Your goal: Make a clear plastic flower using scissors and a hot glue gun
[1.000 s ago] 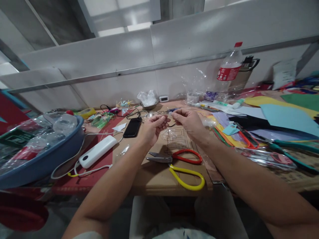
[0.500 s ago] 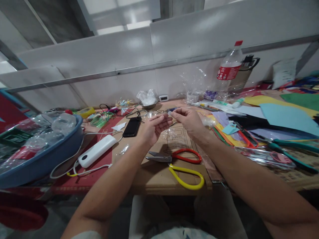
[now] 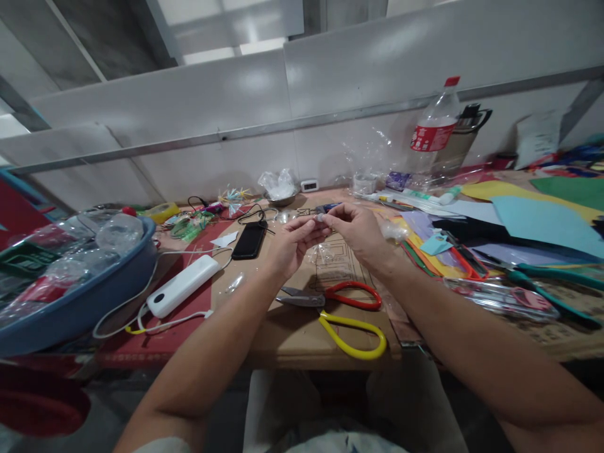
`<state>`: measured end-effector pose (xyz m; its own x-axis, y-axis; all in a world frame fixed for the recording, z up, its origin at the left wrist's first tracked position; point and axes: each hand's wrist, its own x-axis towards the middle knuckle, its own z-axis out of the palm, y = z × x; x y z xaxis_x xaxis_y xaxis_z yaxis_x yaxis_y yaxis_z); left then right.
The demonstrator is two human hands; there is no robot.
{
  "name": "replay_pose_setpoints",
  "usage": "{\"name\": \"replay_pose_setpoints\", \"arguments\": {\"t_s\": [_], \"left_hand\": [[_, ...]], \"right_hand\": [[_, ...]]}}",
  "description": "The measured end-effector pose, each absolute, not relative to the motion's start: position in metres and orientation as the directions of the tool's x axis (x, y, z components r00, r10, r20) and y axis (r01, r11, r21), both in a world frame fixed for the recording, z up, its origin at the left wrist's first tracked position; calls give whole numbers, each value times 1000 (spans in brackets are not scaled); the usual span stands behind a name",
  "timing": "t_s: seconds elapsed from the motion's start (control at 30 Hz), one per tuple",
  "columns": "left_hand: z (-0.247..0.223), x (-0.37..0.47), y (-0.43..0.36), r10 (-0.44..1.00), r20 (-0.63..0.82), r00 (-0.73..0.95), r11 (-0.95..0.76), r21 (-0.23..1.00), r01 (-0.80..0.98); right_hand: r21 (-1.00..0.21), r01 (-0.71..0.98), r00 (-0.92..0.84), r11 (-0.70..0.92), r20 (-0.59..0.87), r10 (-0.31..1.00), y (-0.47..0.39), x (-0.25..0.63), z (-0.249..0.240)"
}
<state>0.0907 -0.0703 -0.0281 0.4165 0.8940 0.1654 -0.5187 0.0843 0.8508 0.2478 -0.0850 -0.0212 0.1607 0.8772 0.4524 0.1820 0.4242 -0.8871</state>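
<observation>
Over the cardboard (image 3: 278, 343), my two hands meet at a small, pale, see-through plastic piece (image 3: 320, 217). My right hand (image 3: 356, 234) pinches it between thumb and forefinger. From the other side, my left hand (image 3: 298, 242) closes thumb and fingers on its edge; its exact shape is partly hidden by the fingertips. Below the hands lie scissors (image 3: 330, 308) with one red and one yellow handle, blades apart and pointing left. Crumpled clear plastic scraps (image 3: 323, 253) rest on the cardboard just under the fingers.
A blue basin (image 3: 108, 277) full of clear plastic bottles stands at left. Nearby are a white power bank (image 3: 184, 286) with its cable and a black phone (image 3: 250, 240). Coloured sheets (image 3: 542, 220), green-handled pliers (image 3: 542, 286) and a large bottle (image 3: 434, 135) occupy the right.
My left fingers have come in closer to the right fingertips and curled around the small plastic piece. The scissors and other things lie where they were.
</observation>
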Motion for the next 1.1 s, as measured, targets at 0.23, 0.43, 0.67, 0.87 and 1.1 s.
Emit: {"name": "replay_pose_setpoints", "arguments": {"t_s": [0.23, 0.43, 0.67, 0.87, 1.1], "left_hand": [[-28, 91, -71, 893, 179, 412, 75, 845, -529], [-28, 92, -72, 890, 173, 421, 80, 852, -518], [-27, 91, -74, 889, 191, 417, 37, 876, -481], [-27, 89, -71, 898, 146, 415, 61, 893, -447], [-28, 89, -69, 909, 132, 396, 85, 871, -484]], "right_hand": [[-880, 170, 215, 443, 472, 855, -84, 246, -23], [-902, 111, 145, 418, 431, 891, -91, 243, -16], [-921, 20, 144, 389, 388, 910, -93, 240, -15], [-946, -246, 28, 213, 213, 977, -92, 242, -15], [-951, -251, -15, 180, 189, 982, -91, 244, -15]]}}
